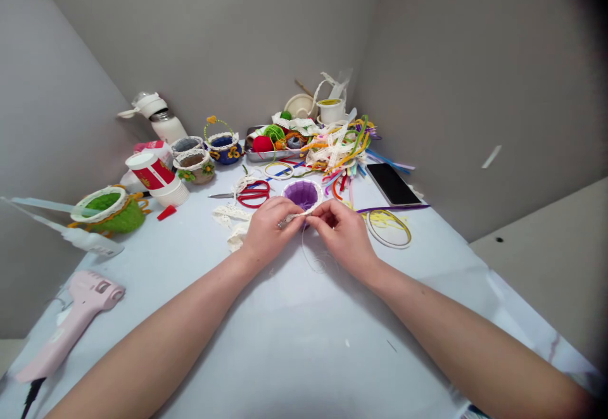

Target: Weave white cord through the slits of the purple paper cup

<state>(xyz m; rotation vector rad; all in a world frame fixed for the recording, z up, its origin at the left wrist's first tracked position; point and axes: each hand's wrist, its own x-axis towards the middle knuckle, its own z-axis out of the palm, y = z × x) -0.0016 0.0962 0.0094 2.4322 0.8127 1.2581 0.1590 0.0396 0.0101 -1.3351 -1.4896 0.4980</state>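
A small purple cup [303, 194] with white lace trim round its rim stands on the white table [304, 330]. My left hand [269, 226] and my right hand [341, 229] meet at its near side. Both pinch the lace trim [298, 215] against the cup's rim, fingers closed. More loose lace [231, 219] lies to the left of my left hand. Red-handled scissors [250, 193] lie just behind it.
A pink glue gun [71, 321] lies at the front left, a green basket [110, 210] and stacked paper cups [156, 178] further back. A metal tray [273, 153] with yarn, a pile of pipe cleaners [344, 147], a black phone [392, 184] and a ring [388, 228] sit behind.
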